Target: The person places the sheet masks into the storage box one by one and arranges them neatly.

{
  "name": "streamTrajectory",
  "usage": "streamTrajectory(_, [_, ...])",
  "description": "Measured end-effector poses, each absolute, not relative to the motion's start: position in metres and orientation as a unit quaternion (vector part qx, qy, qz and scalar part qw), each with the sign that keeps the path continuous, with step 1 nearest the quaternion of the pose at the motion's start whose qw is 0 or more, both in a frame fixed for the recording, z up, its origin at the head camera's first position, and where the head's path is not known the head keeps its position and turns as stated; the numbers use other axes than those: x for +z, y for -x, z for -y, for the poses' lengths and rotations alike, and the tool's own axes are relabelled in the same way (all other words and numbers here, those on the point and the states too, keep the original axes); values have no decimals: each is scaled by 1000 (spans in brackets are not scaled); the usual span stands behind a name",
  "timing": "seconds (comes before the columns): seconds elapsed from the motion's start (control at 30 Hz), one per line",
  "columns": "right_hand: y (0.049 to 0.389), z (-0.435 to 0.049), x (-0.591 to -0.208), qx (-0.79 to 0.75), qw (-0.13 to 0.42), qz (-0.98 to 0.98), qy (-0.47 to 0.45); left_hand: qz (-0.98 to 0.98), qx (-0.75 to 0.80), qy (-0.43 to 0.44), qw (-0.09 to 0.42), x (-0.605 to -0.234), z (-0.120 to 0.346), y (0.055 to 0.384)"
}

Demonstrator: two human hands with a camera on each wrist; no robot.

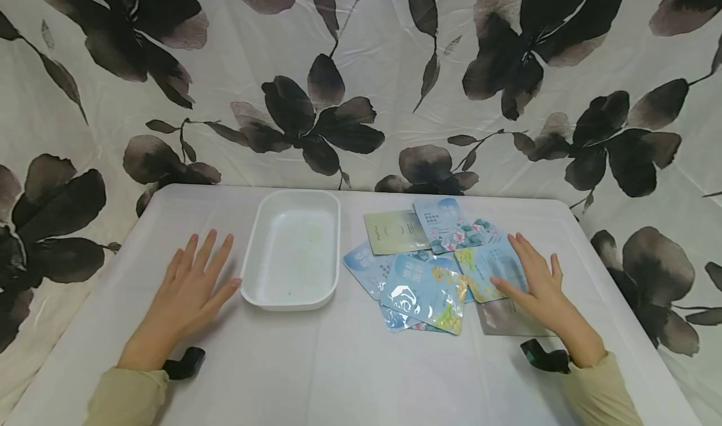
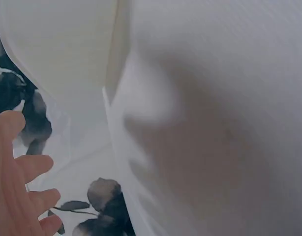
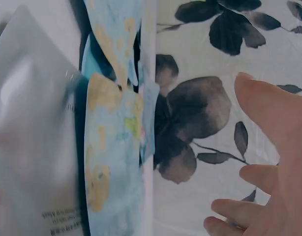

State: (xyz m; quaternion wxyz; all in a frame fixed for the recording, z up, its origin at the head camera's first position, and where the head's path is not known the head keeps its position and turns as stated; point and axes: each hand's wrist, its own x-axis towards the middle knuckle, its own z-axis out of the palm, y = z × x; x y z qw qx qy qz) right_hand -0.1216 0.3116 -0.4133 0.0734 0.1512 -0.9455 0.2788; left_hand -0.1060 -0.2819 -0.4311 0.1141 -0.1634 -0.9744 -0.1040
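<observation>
My left hand [image 1: 194, 282] is spread with straight fingers just left of a white rectangular tub [image 1: 290, 250], its thumb tip near the tub's wall. Nothing is in that hand. My right hand [image 1: 538, 288], fingers extended, hovers over the right side of a loose pile of flat sachets, holding nothing. On top of the pile lies a blue sachet with yellow print [image 1: 425, 291]. Behind it are a green sachet [image 1: 395, 232] and a blue floral sachet [image 1: 442, 222]. A silvery sachet [image 3: 33, 132] lies below the right hand, partly covered by another blue-and-yellow sachet [image 1: 485, 269].
All of this is on a table with a white cloth [image 1: 338, 376]. Behind it hangs a white curtain with dark flowers [image 1: 395, 69]. A black wrist device [image 1: 185, 363] sits at the left wrist, and a similar device [image 1: 544, 356] at the right.
</observation>
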Motion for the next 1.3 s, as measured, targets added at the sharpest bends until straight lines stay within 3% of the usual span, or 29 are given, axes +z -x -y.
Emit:
streamTrajectory(0.3, [134,-302,-419,426,-1,892,-149,970,-123,179,107,-423,264,109])
streamTrajectory(0.5, [139,-282,-424,477,-17,862,-169,970,-130,183,88,-425,253,111])
streamTrajectory(0.9, [160,-244,-429,494,-27,846,-202,969,-135,194,66,-423,235,125])
streamTrajectory(1.3, [171,-218,-446,491,-86,845,-193,971,-151,184,38,-426,229,128])
